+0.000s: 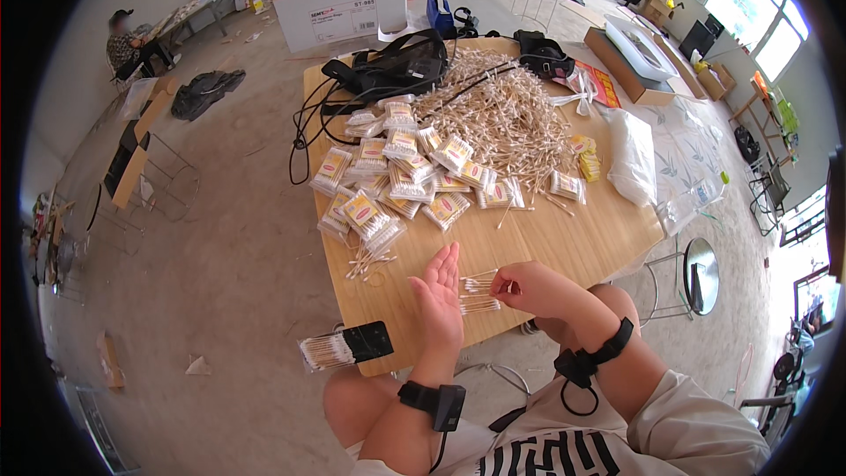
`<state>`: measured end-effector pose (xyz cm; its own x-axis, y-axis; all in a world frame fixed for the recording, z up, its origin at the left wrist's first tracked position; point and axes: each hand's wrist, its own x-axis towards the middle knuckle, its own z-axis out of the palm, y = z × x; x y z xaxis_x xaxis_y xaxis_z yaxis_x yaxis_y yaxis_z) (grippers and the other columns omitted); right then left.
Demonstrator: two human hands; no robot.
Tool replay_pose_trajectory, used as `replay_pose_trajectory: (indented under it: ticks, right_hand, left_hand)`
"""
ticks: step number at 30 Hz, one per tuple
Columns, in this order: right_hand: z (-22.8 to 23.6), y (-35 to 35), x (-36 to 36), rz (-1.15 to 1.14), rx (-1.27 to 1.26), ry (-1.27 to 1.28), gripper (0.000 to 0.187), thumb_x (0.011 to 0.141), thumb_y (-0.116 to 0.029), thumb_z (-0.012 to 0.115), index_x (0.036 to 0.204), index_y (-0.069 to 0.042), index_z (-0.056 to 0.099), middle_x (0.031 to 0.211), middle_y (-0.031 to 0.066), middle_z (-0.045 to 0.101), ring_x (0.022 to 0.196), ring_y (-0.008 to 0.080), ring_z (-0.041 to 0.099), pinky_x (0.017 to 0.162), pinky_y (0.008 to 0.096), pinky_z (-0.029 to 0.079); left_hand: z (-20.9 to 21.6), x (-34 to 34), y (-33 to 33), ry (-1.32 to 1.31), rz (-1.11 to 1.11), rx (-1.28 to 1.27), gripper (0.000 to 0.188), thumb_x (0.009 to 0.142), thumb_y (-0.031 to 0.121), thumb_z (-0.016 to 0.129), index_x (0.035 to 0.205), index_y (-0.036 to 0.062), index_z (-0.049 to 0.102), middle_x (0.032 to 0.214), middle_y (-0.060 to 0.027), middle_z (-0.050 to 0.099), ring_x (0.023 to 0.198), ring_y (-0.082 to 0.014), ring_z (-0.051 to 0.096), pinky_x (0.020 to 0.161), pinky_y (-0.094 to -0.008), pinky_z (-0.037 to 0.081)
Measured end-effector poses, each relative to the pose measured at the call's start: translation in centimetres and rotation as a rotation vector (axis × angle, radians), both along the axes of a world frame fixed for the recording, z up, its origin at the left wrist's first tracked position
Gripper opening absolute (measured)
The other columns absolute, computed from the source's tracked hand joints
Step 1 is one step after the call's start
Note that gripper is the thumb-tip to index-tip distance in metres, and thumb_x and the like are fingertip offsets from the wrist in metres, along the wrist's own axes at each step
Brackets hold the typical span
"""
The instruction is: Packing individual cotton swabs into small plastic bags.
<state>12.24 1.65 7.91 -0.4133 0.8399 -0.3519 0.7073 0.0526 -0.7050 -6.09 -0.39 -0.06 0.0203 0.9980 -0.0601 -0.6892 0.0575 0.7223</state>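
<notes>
My left hand [439,297] is held palm up with its fingers stretched out, just left of a small group of cotton swabs [479,303] lying side by side on the wooden table [538,242]. At the right end of these swabs, my right hand [527,287] has its thumb and fingertips pinched together on cotton swabs; how many is hidden. Beyond my hands lie several clear bags of cotton swabs [444,210] with yellow labels, and behind them spreads a big heap of loose cotton swabs [511,110]. A few more loose swabs [368,263] lie near the left table edge.
A black phone-like slab [372,341] and a bundle of swabs [326,353] sit by the near left corner. Black straps and cables [397,66] lie at the far left. A white plastic bag [632,159] rests at right, beside a stool [701,275]. One person [132,42] sits far left.
</notes>
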Motion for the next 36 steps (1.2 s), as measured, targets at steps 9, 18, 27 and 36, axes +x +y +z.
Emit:
replay_pose_trajectory:
  ticks: [9, 18, 27, 36]
  right_hand:
    - [-0.7, 0.2, 0.9, 0.089, 0.005, -0.067, 0.020, 0.091, -0.013, 0.069, 0.109, -0.009, 0.075, 0.097, 0.0118, 0.073, 0.085, 0.0231, 0.067, 0.077, 0.0348, 0.053]
    - [-1.1, -0.5, 0.5, -0.182, -0.325, 0.405, 0.028, 0.093, -0.015, 0.071, 0.120, -0.007, 0.070, 0.093, 0.0035, 0.070, 0.080, 0.0120, 0.061, 0.072, 0.0277, 0.050]
    - [-0.7, 1.2, -0.6, -0.286, 0.154, 0.038, 0.013, 0.089, -0.012, 0.071, 0.101, -0.007, 0.069, 0.095, 0.0058, 0.068, 0.074, 0.0192, 0.063, 0.067, 0.0340, 0.052]
    - [-1.9, 0.9, -2.6, -0.120, 0.526, 0.000, 0.016, 0.084, -0.019, 0.076, 0.095, -0.010, 0.069, 0.096, 0.0085, 0.065, 0.091, 0.0316, 0.065, 0.079, 0.0414, 0.053]
  left_hand:
    - [0.0, 0.1, 0.0, -0.004, 0.002, -0.008, 0.094, 0.102, 0.072, 0.015, 0.151, -0.0064, 0.033, 0.161, -0.0260, 0.032, 0.154, -0.0308, 0.025, 0.127, -0.0415, 0.012]
    - [-0.1, 0.3, 0.1, -0.013, 0.007, -0.005, 0.094, 0.102, 0.072, 0.015, 0.151, -0.0060, 0.033, 0.160, -0.0258, 0.033, 0.154, -0.0311, 0.024, 0.127, -0.0424, 0.011]
    - [-0.2, 0.1, -0.1, -0.010, 0.014, -0.030, 0.094, 0.101, 0.073, 0.016, 0.151, -0.0052, 0.033, 0.159, -0.0248, 0.036, 0.152, -0.0304, 0.027, 0.127, -0.0427, 0.012]
    - [-0.1, -0.1, -0.3, -0.092, 0.086, -0.105, 0.090, 0.102, 0.072, 0.022, 0.146, -0.0036, 0.041, 0.154, -0.0225, 0.045, 0.146, -0.0306, 0.039, 0.123, -0.0421, 0.026]
